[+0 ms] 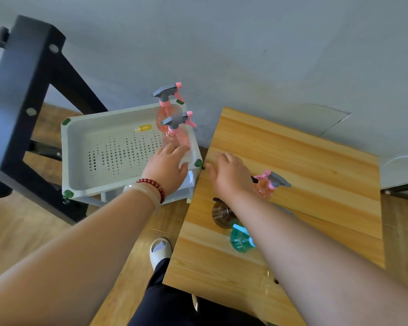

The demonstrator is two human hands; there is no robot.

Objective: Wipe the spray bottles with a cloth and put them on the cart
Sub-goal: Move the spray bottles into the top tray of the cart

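Two pink bottles stand upright in the top tray of the cart (99, 116), both at its right end: the far bottle (166, 111) by the back right corner, the near bottle (177, 135) just in front of it and touching or overlapping it in view. The left hand (166, 169) reaches over the cart's front rim and grips the near bottle low on its body, fingers curled on one side and thumb on the other. A pale patch shows under the thumb; cannot tell whether it is cloth or the bottle's base. The right hand (231, 176) lies palm down, fingers loosely straight, on the table (304, 161) edge just right of the cart's front right corner, holding nothing. A third pink bottle (265, 187) sits on the table further right of the cart. A brown bottle (220, 216) and a teal bottle (239, 242) sit nearer the person, part hidden by the right forearm. A black frame (21, 90) stands left of the cart.
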